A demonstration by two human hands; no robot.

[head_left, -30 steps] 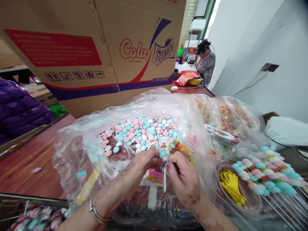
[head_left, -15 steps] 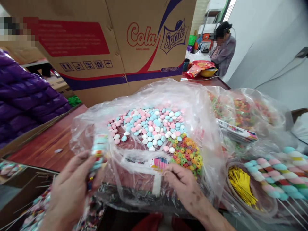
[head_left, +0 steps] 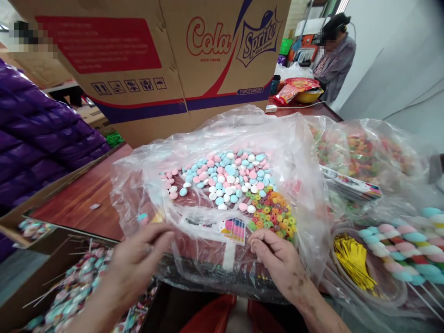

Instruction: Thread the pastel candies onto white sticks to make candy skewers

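My left hand (head_left: 140, 259) hovers over the near left edge of the plastic sheet (head_left: 138, 175), slightly blurred, its fingers stretched out and no item visible in them. My right hand (head_left: 279, 259) is closed, thumb against forefinger, just beside the right end of a flat printed wrapper pack (head_left: 232, 230); whether anything small is pinched there is hidden. Behind the pack lie pink, blue and white candies (head_left: 225, 180) in a loose heap. Small ring-shaped gummies (head_left: 274, 212) lie on the sheet, close to my right fingertips.
A large carton (head_left: 138, 60) stands at the back. Boxed wrapped candies (head_left: 76, 277) sit lower left. At right are a tub of gold twist ties (head_left: 354, 263), candy skewers (head_left: 398, 249), bagged gummies (head_left: 360, 143) and another wrapper pack (head_left: 350, 182). A person (head_left: 335, 60) works farther back.
The wrapped candy stick has left my left hand, whose fingers have straightened. My right hand stays by the wrapper pack, now just off its end. The view has shifted slightly.
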